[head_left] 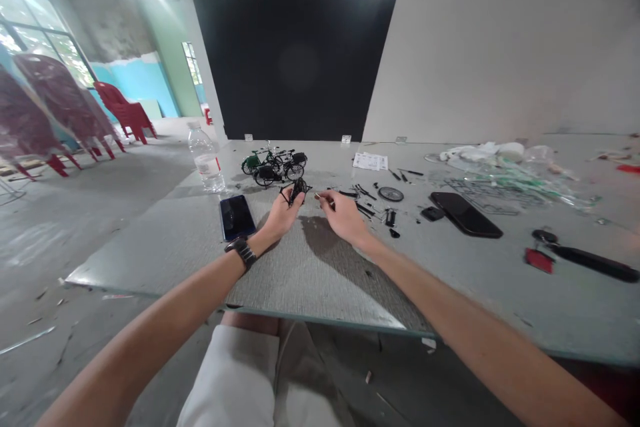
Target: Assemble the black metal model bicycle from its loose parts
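Observation:
My left hand [286, 215] is closed around a small black model bicycle frame [299, 191], raised a little above the table. Just to its right, my right hand [341, 212] pinches something thin and pale, too small to name, with its tip pointing toward the frame. Behind my left hand stand several finished model bicycles [273, 165], black and green. Beside my right hand lie loose black parts [367, 210] and a small spoked wheel [391, 194].
A water bottle [206, 159] and a phone [237, 217] are at the left. On the right lie another phone [467, 214], keys with a red tag [539, 260] and a heap of plastic wrapping [505, 170]. A printed sheet [371, 161] lies near the upright black panel [300, 60].

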### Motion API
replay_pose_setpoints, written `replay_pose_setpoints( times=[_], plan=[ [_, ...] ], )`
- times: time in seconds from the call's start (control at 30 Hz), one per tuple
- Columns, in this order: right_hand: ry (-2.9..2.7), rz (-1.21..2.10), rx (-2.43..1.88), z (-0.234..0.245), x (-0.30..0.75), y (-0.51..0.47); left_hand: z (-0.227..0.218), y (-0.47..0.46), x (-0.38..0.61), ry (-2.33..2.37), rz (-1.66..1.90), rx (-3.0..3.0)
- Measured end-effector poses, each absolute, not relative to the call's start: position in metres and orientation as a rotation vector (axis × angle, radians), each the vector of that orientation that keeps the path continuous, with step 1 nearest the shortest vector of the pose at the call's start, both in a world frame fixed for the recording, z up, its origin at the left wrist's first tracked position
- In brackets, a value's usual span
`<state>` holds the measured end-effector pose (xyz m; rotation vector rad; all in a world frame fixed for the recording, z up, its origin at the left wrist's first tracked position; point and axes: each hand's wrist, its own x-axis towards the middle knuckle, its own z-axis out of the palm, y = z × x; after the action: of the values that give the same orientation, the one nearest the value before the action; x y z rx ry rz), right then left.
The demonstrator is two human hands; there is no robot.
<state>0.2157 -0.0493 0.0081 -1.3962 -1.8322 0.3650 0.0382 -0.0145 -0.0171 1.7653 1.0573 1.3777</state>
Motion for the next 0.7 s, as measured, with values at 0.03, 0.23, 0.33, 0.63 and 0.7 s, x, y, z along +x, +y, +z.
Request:
replay_pose_setpoints(
  times=[0.03, 0.23, 0.33, 0.63, 0.7],
  plan=[
    [-1.841, 0.349, -1.39, 0.009, 0.218, -0.051, -0.018, -0.013, 0.038, 1.077, 1.372, 1.702],
    [-2.12, 0.289, -1.234, 0.007, 0.208, -0.064, -0.021, -0.011, 0.036, 1.104, 1.393, 1.538],
    [-2.302, 0.294, -1.187, -0.001, 0.192, -0.066, -0.018, -0.011, 0.036, 1.138, 1.439, 1.534],
    [-2.419, 0.305, -1.136, -0.009, 0.18, -0.062, -0.014, -0.007, 0.037, 1.202, 1.45, 1.459],
    [-2.421, 0.322, -1.11, -0.008, 0.18, -0.063, -0.013, -0.008, 0.037, 1.206, 1.456, 1.445]
  ],
)
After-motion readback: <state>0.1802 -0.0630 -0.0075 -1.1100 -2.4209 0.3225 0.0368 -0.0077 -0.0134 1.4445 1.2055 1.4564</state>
